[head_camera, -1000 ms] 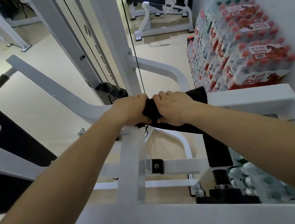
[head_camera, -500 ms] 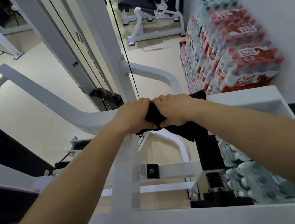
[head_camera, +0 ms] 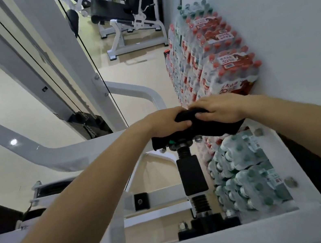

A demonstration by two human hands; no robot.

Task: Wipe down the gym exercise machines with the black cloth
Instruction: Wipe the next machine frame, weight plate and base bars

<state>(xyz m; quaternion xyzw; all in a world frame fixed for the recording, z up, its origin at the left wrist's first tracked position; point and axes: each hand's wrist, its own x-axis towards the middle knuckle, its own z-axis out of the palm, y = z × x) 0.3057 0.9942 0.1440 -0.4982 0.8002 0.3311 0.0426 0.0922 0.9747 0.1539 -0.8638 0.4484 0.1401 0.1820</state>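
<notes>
Stacked water-bottle packs (head_camera: 215, 58) against white wall (head_camera: 286, 13)

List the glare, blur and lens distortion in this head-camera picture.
Head view: a bright glare spot on the white frame arm; motion blur smears the bolts at lower right; the wide-angle lens fans the uprights; the black cloth is fairly sharp.
</notes>
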